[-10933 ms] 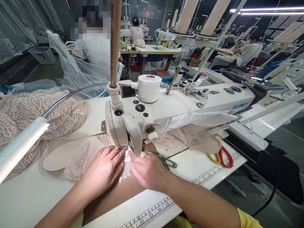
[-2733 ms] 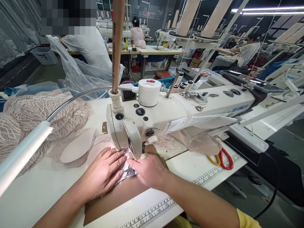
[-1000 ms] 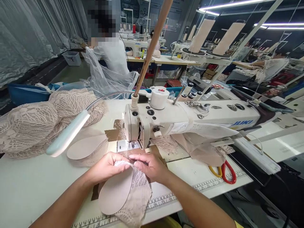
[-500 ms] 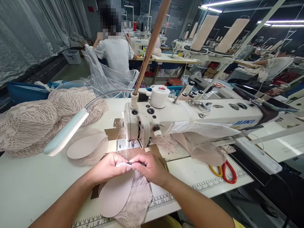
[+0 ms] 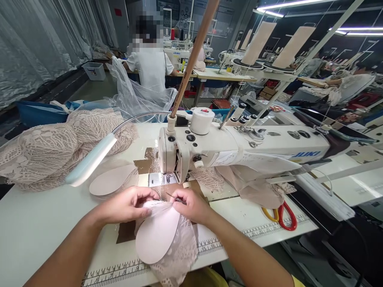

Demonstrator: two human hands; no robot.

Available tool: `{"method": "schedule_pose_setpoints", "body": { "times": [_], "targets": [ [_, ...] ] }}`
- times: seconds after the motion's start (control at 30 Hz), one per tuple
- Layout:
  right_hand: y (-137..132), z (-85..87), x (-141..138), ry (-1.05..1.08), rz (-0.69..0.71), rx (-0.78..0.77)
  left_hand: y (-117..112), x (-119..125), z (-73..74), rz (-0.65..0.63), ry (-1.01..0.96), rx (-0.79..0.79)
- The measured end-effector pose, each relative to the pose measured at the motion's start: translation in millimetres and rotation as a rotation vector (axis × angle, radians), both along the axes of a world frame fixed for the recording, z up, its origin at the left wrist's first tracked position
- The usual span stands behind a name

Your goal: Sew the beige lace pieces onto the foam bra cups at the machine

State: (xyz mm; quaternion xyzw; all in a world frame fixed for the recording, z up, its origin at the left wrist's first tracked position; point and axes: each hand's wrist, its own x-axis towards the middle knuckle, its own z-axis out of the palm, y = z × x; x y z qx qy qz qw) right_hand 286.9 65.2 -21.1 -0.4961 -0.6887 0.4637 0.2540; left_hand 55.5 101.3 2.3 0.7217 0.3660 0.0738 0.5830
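Note:
Between my hands hangs a pale beige lace piece [image 5: 187,243] with a smooth oval cup pad [image 5: 158,235] on it, over the table's front edge. My left hand [image 5: 127,205] is closed on the upper left edge of the lace piece, thumb against curled fingers. In my right hand [image 5: 191,205] is a thin dark pointed tool [image 5: 176,197], its tip towards the left; its exact kind is unclear. The right fingertips also touch the top corner of the lace piece. Just beyond my hands is the needle area of a white sewing machine [image 5: 169,178].
Lace cups [image 5: 44,153] are heaped at left, near another oval pad [image 5: 112,179] on sheer fabric. A lamp [image 5: 91,159] reaches over them. Scissors [image 5: 287,217] with red and yellow handles lie right. A person [image 5: 149,67] sits at a machine ahead.
My hands have moved apart, the left one going left. The pointed tool now shows clearly in my right hand. The lace piece has shifted slightly right in view.

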Motion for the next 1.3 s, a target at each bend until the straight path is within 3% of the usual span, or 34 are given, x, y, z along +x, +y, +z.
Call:
{"method": "schedule_pose_setpoints", "body": {
  "times": [0.2,0.33,0.4,0.47,0.57,0.7,0.77,0.93,1.13,1.3],
  "targets": [
    [0,0.2,-2,0.049,0.059,-0.043,-9,5,-1.3,0.065,-0.004,0.175],
    [-1,-5.0,-3,0.085,0.104,0.039,-18,2,4.4,0.227,-0.038,0.189],
    [-2,-4.7,-2,0.141,0.111,0.073,-21,-7,8.8,0.29,-0.015,0.074],
    [-3,-2.4,0,0.195,0.117,0.083,-27,-14,9.4,0.268,-0.008,-0.097],
    [-7,1.6,-1,0.261,0.163,0.073,-39,-7,-0.5,0.229,-0.168,-0.339],
    [-11,3.0,-2,0.232,0.218,0.075,-56,19,-19.8,0.508,-0.417,-0.547],
    [-11,2.9,1,0.204,0.197,0.069,-58,26,-24.8,0.582,-0.439,-0.501],
    [-6,4.1,14,0.205,0.075,0.133,-55,22,-25.7,0.546,-0.316,-0.185],
    [-4,9.0,16,0.118,0.163,0.257,-56,22,-25.2,0.515,-0.294,-0.188],
    [-8,12.4,11,0.063,0.187,0.213,-55,24,-24.2,0.491,-0.299,-0.192]
  ]
}}
